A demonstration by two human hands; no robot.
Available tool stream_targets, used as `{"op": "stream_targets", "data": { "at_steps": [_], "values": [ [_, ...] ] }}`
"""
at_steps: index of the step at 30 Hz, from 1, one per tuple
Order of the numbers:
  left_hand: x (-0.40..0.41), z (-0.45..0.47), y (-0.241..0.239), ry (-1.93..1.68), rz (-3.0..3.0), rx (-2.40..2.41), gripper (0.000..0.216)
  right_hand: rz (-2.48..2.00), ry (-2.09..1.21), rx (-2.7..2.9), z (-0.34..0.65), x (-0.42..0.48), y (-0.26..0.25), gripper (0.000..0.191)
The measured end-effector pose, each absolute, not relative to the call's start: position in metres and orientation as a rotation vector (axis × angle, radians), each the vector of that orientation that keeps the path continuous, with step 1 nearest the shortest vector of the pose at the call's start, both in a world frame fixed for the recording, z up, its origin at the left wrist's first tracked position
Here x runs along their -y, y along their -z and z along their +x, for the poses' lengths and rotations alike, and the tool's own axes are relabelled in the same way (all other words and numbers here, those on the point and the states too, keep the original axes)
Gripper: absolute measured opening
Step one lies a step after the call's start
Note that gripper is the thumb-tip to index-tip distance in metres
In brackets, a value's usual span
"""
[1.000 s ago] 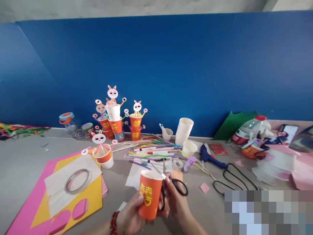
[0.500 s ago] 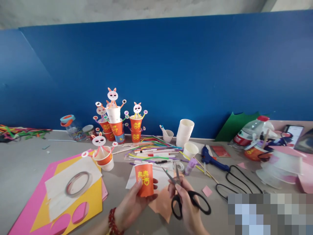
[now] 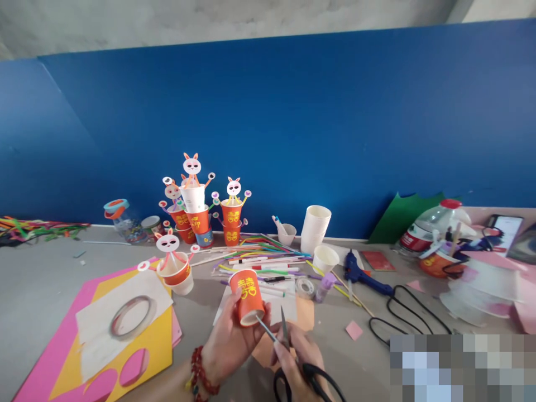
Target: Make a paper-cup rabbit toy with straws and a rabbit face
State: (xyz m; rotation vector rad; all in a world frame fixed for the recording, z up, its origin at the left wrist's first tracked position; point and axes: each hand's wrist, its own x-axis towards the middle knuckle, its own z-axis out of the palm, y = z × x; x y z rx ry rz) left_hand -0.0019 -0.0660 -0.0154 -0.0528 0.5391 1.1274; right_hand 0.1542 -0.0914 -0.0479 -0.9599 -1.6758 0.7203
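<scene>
My left hand (image 3: 235, 335) is wrapped round a red paper cup (image 3: 249, 296) with yellow characters, its base tilted toward me. In my right hand (image 3: 299, 354) is a pair of scissors (image 3: 283, 326) with black handles. Their blades stand apart, and one tip meets the edge of the cup's base; whether it has gone in, I cannot tell. Below the hands lie a white sheet (image 3: 288, 306) and a piece of orange paper (image 3: 305, 315), partly covered by them.
Rabbit-faced cup figures (image 3: 192, 195) stand at the back left. Coloured pipe cleaners and pens (image 3: 263, 259) lie beyond my hands. A blue glue gun (image 3: 364, 276) with a black cord is on the right. A tape roll (image 3: 133, 317) rests on coloured sheets (image 3: 161, 335) at left.
The cup has tipped so that its base faces me. The scissors have come down and left, and a blade tip is now at the base.
</scene>
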Motion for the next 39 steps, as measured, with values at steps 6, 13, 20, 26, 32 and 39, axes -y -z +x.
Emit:
{"op": "stream_targets", "data": {
  "at_steps": [6,13,20,26,32,39],
  "values": [
    [0.062,0.016,0.009,-1.106,-0.046,-0.404,0.042,-1.006,-0.692,1.710,0.156,0.084,0.053,0.022],
    [0.062,0.019,0.007,-1.080,-0.027,-0.363,0.048,-0.961,-0.665,1.797,0.157,0.084,0.049,0.023],
    [0.063,0.020,0.004,-1.056,-0.033,-0.416,0.050,-0.996,-0.783,1.716,0.154,0.088,0.043,0.024],
    [0.064,0.019,0.001,-1.021,-0.039,-0.375,0.057,-0.982,-0.767,1.718,0.154,0.088,0.048,0.023],
    [0.065,0.019,0.007,-1.006,0.000,-0.361,0.055,-1.006,-0.758,1.677,0.151,0.090,0.050,0.026],
    [0.065,0.022,0.010,-1.019,0.095,-0.449,0.052,-1.030,-0.969,1.553,0.149,0.092,0.058,0.030]
  ]
}}
